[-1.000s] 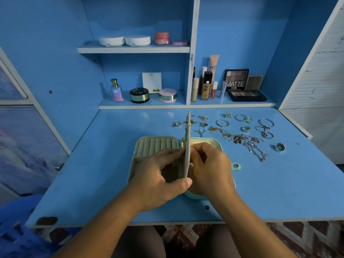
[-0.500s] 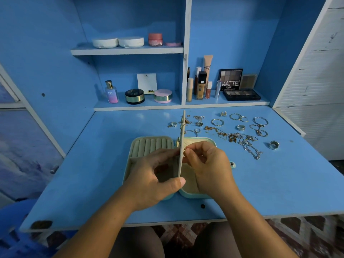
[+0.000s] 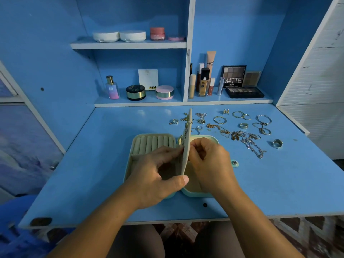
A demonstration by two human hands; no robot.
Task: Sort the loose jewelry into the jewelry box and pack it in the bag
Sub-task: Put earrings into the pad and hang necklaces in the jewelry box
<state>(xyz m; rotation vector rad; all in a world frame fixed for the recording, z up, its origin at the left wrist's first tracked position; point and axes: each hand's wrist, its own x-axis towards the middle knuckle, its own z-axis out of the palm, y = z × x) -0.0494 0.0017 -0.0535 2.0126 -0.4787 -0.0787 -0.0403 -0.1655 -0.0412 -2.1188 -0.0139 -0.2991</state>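
A pale mint-green jewelry box [image 3: 208,136] lies opened flat near the front middle of the blue tabletop [image 3: 93,164], its left half showing a row of cream ring rolls [image 3: 154,144] and a small snap tab [image 3: 235,162] sticking out on its right side. Between the two halves a cream divider panel [image 3: 188,133] stands upright, edge-on to the camera, with a few small gold pieces [image 3: 185,127] fixed to its left face. The left hand [image 3: 158,175] grips this panel, thumb pressed at its near lower edge and fingers spread against its left face. The right hand [image 3: 210,164] is curled, its fingertips [image 3: 193,148] pinching at the panel's right face; whether a small piece sits between them cannot be told. The hands are close together, with only the panel between them. Behind and to the right of the box, loose gold and silver jewelry [image 3: 251,144] is scattered on the tabletop: tangled chains, thin hoops [image 3: 263,119], and a wide silver ring [image 3: 277,143] lying apart at the right. On the shelf behind stand cosmetics, among them a matte eyeshadow palette [image 3: 234,76] and a pink perfume bottle [image 3: 112,87].
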